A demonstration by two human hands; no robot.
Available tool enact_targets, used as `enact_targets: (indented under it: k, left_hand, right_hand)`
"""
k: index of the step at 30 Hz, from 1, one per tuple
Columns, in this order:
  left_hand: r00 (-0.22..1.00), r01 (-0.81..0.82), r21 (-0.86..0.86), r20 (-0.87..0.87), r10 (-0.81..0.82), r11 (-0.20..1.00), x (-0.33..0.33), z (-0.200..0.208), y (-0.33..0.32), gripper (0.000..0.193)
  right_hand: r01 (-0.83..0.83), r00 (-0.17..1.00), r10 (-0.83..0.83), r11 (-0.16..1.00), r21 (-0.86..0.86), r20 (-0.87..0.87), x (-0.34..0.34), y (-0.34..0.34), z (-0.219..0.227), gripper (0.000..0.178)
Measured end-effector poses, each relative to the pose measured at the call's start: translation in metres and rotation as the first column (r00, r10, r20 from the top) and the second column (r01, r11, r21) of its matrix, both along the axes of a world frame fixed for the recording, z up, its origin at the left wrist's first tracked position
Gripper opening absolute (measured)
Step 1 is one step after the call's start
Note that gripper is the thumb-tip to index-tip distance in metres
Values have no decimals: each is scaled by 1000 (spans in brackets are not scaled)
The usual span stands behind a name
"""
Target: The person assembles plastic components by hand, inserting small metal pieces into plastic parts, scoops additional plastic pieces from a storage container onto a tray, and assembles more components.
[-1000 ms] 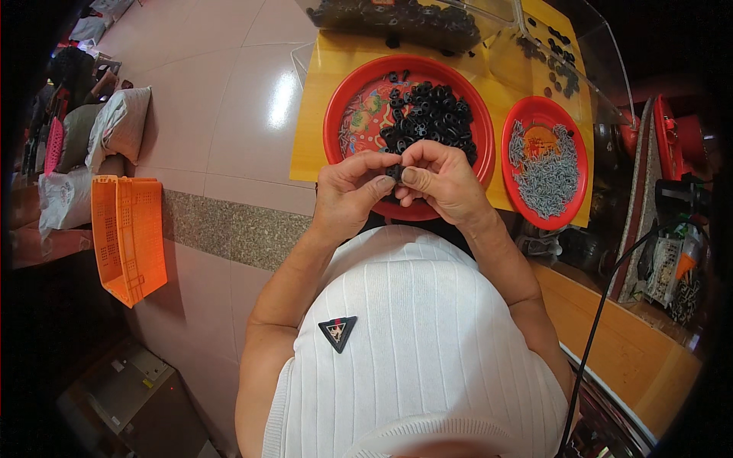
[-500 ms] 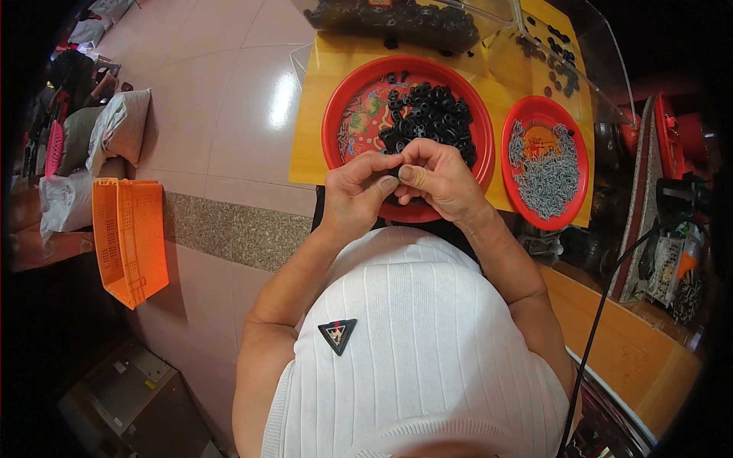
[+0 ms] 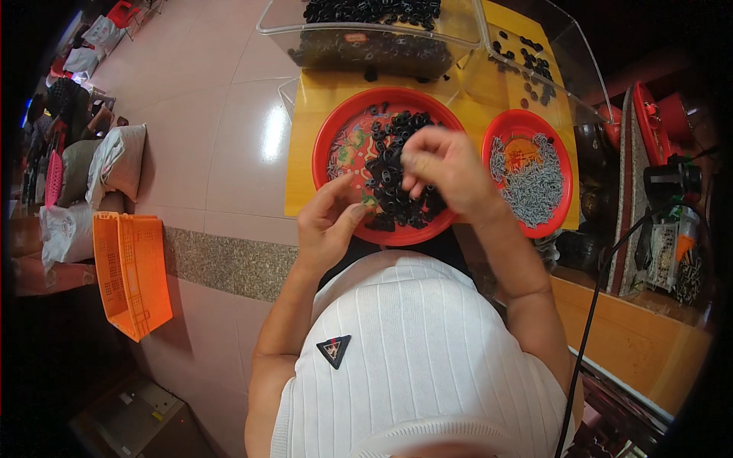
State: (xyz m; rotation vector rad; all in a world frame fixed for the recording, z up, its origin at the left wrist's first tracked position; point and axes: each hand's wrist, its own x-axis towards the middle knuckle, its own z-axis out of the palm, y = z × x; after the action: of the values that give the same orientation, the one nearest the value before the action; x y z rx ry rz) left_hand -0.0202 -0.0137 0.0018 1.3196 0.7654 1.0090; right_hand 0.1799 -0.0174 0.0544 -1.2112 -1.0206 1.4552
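Over the left front rim of a round red tray [image 3: 327, 130], my left hand [image 3: 328, 227] is open, thumb and fingers apart, with nothing seen between them. My right hand [image 3: 449, 172] hovers above the tray's right side, its fingers curled but smeared by motion. Whether it holds anything is hidden. In the tray lies a heap of small black plastic parts [image 3: 389, 168] with holes in them, and a few small metal screws are scattered at its left. Right of it, a red oval tray [image 3: 566, 153] carries many silvery screws [image 3: 534, 191].
Both trays rest on a yellow wooden table [image 3: 299, 168]. Behind them stands a clear plastic bin [image 3: 374, 49] of black parts, beside another clear container [image 3: 496, 84]. An orange crate [image 3: 134, 275] and stuffed sacks [image 3: 118, 164] are at the left. A black cable [image 3: 592, 328] hangs at right.
My hands, which met over the front of the round tray, have separated. The left moved down and left; the right moved right. The view has shifted, showing more of the clear bin.
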Motion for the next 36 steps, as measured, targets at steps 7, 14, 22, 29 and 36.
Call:
enact_targets:
  k: [7,14,22,29,36]
  left_hand:
    - [926,-160,414,-251,281,896,-22,-7,9,20]
    - [840,-118,558,-385,382,821,-26,-4,9,24]
    - [684,52,517,-642,346,854,-19,10,20,21]
    - [468,280,569,-784,408,773,-1,8,22,12]
    - [475,298,571,-784,400,765,3,9,18,14]
  right_hand:
    - [-25,966,213,634,773,-144,76,98,63,11]
    - [466,545,-754,636,615,366,118,103,86,11]
    - [199,154,-767,642,741,623,146,45,56,22]
    - [51,436,-527,824,564,730,52,-2,0,13]
    - [-380,495,-371,720,580,785,-14,-1,-43,4]
